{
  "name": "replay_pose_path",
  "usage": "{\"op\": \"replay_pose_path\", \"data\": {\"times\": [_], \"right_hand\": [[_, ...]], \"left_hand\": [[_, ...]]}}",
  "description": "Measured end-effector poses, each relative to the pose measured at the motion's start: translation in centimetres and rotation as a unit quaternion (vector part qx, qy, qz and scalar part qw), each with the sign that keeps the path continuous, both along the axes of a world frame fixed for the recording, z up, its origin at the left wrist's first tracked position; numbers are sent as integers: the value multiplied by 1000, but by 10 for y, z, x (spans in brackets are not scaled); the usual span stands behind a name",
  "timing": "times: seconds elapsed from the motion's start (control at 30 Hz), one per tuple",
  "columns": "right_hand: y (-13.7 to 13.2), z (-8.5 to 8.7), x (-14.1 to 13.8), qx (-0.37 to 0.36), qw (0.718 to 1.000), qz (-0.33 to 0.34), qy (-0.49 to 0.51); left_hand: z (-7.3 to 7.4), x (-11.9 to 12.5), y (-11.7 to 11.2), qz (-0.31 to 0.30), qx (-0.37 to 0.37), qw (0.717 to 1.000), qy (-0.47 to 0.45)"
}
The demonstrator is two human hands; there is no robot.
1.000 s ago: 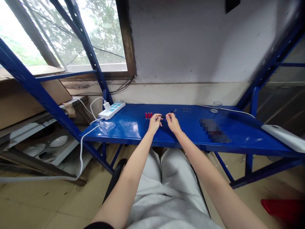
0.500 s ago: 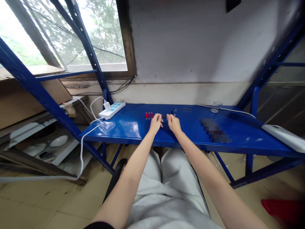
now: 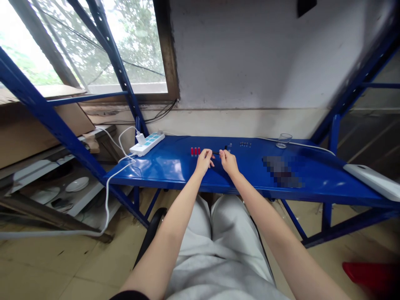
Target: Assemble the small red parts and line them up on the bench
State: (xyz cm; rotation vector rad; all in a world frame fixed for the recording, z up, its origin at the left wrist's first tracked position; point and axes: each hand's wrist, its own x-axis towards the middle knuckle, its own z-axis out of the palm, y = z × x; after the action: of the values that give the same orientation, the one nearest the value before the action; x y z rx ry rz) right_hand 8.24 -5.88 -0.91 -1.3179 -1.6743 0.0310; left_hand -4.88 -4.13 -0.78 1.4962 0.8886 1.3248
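Observation:
Both my hands rest at the middle of the blue metal shelf (image 3: 175, 166). My left hand (image 3: 204, 159) and my right hand (image 3: 228, 160) are each pinched on an end of a thin dark rod-like item (image 3: 216, 153) held between them, too small to name. Just left of my left hand lies a row of small red pieces (image 3: 195, 151). A few small dark bits (image 3: 245, 144) and a small dark part (image 3: 226, 147) lie behind my right hand.
A white power strip (image 3: 146, 143) with a plugged charger and white cable sits at the shelf's left back. A glass cup (image 3: 283, 140) stands at the right back, a white flat device (image 3: 371, 180) far right. Blue rack posts frame both sides; plates lie on a lower left shelf.
My hands have drawn very slightly closer together around the thin dark item; otherwise nothing has moved.

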Motion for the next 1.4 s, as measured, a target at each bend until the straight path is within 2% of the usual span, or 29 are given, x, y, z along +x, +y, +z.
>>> {"op": "replay_pose_path", "data": {"times": [0.1, 0.5, 0.7, 0.8, 1.03, 1.1, 1.4], "right_hand": [[0, 0, 0, 0, 1000, -2, -1], [-1, 0, -5, 8, 1000, 16, -22], [-2, 1, -6, 1, 999, 31, -19], [-3, 1, -5, -1, 999, 34, -12], [-3, 2, 0, 11, 1000, 4, 24], [-3, 2, 1, 11, 1000, 6, 25], [-6, 4, 0, 9, 999, 9, 42]], "left_hand": [[0, -1, 0, 14, 27, 999, 21], [-4, -1, 2, 78, 33, 996, 40], [-5, -2, 5, 83, -4, 996, 8], [-2, -2, 2, 69, -16, 997, -22], [10, -3, -6, -27, -23, 997, -68], [9, -3, -4, -34, -28, 997, -68], [5, -6, 2, 79, -27, 990, -117]]}}
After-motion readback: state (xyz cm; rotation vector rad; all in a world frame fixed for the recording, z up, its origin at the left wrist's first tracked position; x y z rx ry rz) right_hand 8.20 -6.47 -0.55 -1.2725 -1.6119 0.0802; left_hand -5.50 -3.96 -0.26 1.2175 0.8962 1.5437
